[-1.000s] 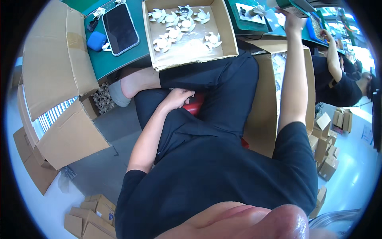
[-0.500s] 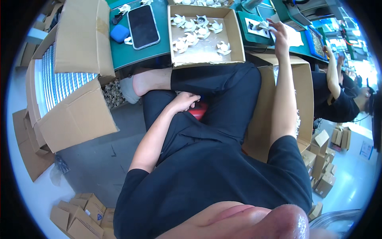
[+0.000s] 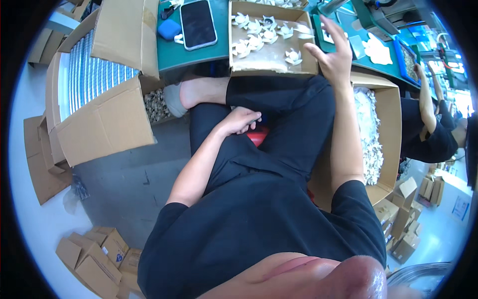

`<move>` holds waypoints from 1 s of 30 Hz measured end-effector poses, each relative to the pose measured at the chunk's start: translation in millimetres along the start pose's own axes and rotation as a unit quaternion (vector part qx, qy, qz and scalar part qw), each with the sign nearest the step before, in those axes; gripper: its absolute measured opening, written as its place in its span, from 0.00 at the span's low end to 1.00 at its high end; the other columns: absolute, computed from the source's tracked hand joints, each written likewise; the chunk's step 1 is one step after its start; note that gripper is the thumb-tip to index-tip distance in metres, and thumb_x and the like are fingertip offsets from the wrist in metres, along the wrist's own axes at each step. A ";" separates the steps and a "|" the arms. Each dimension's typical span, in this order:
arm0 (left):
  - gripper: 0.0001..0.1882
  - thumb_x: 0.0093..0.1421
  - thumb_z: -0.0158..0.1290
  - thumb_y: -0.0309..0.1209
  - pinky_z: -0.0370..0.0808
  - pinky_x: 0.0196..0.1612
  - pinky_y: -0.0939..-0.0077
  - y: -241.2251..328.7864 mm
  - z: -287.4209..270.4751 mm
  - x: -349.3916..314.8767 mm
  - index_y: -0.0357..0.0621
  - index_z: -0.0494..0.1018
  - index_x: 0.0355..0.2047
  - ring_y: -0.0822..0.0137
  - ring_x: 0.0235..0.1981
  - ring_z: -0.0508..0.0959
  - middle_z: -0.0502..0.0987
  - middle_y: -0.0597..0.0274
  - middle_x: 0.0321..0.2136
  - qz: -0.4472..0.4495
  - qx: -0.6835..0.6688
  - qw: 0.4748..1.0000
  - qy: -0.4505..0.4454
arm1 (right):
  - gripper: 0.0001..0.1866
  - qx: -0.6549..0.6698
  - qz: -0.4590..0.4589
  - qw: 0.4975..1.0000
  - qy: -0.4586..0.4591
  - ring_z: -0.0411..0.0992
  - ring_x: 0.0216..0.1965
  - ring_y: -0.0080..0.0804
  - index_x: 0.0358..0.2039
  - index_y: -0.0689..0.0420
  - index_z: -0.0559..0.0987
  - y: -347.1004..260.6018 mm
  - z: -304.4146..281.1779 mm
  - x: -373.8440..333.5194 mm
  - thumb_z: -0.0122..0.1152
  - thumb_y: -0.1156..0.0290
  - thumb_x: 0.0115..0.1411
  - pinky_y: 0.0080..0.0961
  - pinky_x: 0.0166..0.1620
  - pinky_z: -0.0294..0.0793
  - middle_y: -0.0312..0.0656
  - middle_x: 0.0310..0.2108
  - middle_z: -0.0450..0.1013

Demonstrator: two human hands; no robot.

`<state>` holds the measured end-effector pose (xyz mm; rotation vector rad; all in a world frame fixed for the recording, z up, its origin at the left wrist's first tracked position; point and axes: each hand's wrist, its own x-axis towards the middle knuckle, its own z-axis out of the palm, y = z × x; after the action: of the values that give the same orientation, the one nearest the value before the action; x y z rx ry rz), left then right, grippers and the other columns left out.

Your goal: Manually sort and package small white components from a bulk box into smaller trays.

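My right hand (image 3: 336, 57) is raised beside the right edge of a shallow cardboard tray (image 3: 271, 66), its thumb and fingers spread with nothing between them. Just left of its fingertips, a white bladed fan wheel (image 3: 303, 32) appears blurred over the tray's right side, apart from the hand. Several similar white fan wheels (image 3: 255, 42) lie in the tray, mostly grouped at the left, with one (image 3: 293, 57) by itself nearer the front. Down on my lap, my left hand (image 3: 239, 121) is closed, fingers curled; a small dark bit shows at its fingertips, too little to name.
A phone (image 3: 198, 25) and blue case (image 3: 169, 30) lie on the green bench left of the tray. Beyond my right hand stands a green fixture (image 3: 323, 37). Open cartons flank me: one with stacked sheets (image 3: 94, 74), one with white parts (image 3: 372, 162). Another person (image 3: 432, 119) works at right.
My right hand has come left from the fixture to the tray's edge and its fingers have let go of the white fan wheel. My left hand stays closed on my lap. The whole view has shifted slightly.
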<state>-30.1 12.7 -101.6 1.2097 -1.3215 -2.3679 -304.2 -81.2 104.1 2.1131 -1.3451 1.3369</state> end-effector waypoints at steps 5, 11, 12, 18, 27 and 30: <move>0.22 0.74 0.50 0.44 0.61 0.15 0.84 29.0 -0.3 -47.3 0.32 0.77 0.45 0.80 0.12 0.67 0.80 0.59 0.24 0.084 -0.224 0.964 -0.113 | 0.17 0.136 -0.041 0.984 -0.111 0.78 0.39 0.36 0.45 0.57 0.85 -49.6 -16.2 -6.3 0.75 0.73 0.54 0.28 0.42 0.76 0.42 0.39 0.81; 0.21 0.74 0.50 0.41 0.63 0.18 0.86 79.4 11.6 -74.6 0.29 0.77 0.48 0.81 0.14 0.67 0.82 0.56 0.28 0.220 -0.234 0.929 -0.184 | 0.15 0.300 0.023 0.888 -0.348 0.78 0.38 0.37 0.43 0.58 0.84 -123.0 -19.2 -44.3 0.72 0.77 0.54 0.27 0.42 0.75 0.42 0.35 0.79; 0.21 0.74 0.50 0.41 0.63 0.19 0.87 83.6 12.7 -74.2 0.29 0.77 0.48 0.81 0.14 0.67 0.83 0.56 0.29 0.247 -0.227 0.922 -0.193 | 0.15 0.299 0.024 0.888 -0.347 0.78 0.38 0.37 0.43 0.58 0.84 -121.3 -19.3 -45.3 0.72 0.77 0.54 0.27 0.42 0.75 0.42 0.35 0.79; 0.23 0.75 0.49 0.42 0.62 0.17 0.85 87.7 12.9 -70.6 0.29 0.77 0.49 0.81 0.13 0.65 0.81 0.54 0.26 0.245 -0.221 0.930 -0.162 | 0.11 0.244 0.223 0.938 -0.100 0.78 0.36 0.30 0.41 0.63 0.85 -73.6 -33.3 -21.1 0.72 0.75 0.58 0.27 0.42 0.77 0.42 0.35 0.79; 0.18 0.75 0.48 0.37 0.60 0.16 0.88 14.8 -23.1 -47.5 0.32 0.77 0.48 0.82 0.13 0.65 0.79 0.60 0.27 0.098 -0.177 0.978 -0.045 | 0.19 -0.070 0.216 0.972 -0.059 0.81 0.36 0.41 0.43 0.61 0.86 106.1 -24.3 -11.2 0.72 0.57 0.60 0.31 0.42 0.79 0.46 0.38 0.81; 0.18 0.75 0.48 0.37 0.59 0.15 0.87 -1.5 -26.1 -48.5 0.32 0.77 0.48 0.81 0.13 0.65 0.79 0.60 0.27 0.096 -0.185 0.978 0.003 | 0.13 -0.018 0.288 0.952 -0.102 0.79 0.37 0.41 0.38 0.62 0.84 109.1 -21.3 -0.8 0.70 0.66 0.59 0.31 0.41 0.77 0.49 0.34 0.80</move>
<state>20.9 21.0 -82.5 0.9341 -0.8917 -2.3304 -406.4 -123.1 91.1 1.9499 -2.1769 1.2865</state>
